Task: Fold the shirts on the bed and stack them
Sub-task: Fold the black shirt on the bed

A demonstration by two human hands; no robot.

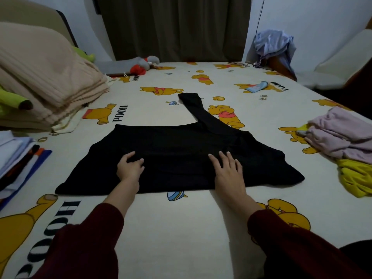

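Black shirt (177,156), smooth, trapezoid, 2 hands flat

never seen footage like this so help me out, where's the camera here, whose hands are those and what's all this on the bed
There is no machine: one camera, worn on a person's head, looks down at their own hands. A black shirt lies spread on the cartoon-bear bed sheet, one sleeve stretched away. The left hand curls its fingers on the cloth; the right hand lies flat on it. Nothing is lifted. Folded clothes sit at the left edge, and a pink and yellow pile at the right.
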